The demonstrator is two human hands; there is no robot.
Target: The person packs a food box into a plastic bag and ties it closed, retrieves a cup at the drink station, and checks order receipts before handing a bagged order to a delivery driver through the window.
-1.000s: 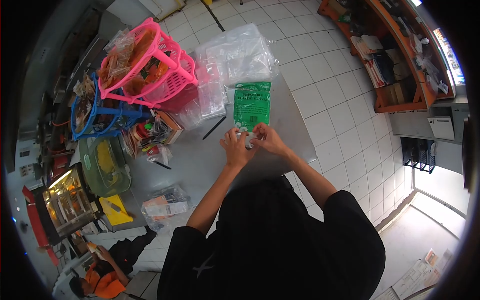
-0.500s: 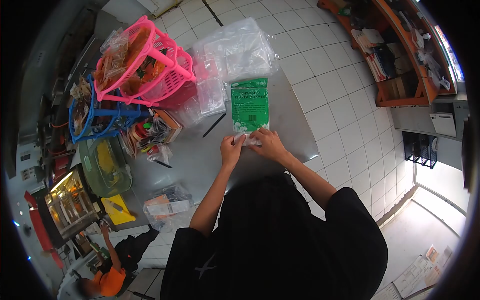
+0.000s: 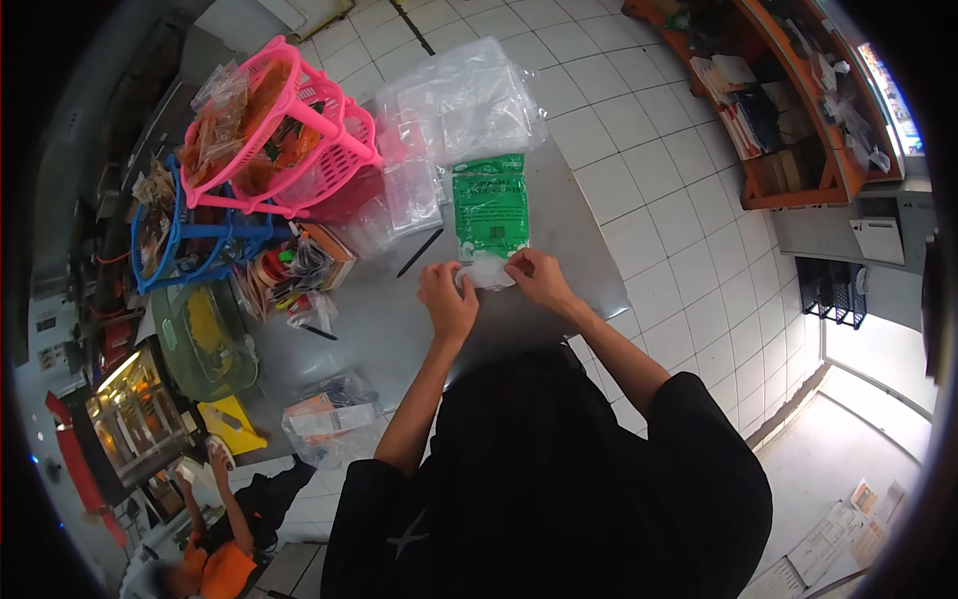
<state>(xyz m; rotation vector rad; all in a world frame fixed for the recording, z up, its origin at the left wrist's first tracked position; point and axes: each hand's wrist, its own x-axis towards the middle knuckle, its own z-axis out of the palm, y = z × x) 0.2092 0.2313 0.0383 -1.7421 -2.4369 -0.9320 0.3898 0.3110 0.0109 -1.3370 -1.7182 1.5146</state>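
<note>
Your arms reach forward, converging. Your left forearm (image 3: pixel 424 394) is bare, angled inward; your right forearm (image 3: pixel 624 357) is bare too, slanting in more steeply sideways. Left hand (image 3: pixel 445 302): back uppermost, fingers (image 3: pixel 435 277) bent, thumb (image 3: pixel 468 289) pointing forward; your exact grip unclear. Right hand (image 3: pixel 542 284): fingers curled, thumb and forefinger tips pinched together. Your hands sit near each other, not touching, roughly level.

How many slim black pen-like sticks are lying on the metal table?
2 visible: one stick left of the green packet, and another beside the small plastic bag. More may be hidden under the clutter.
</note>
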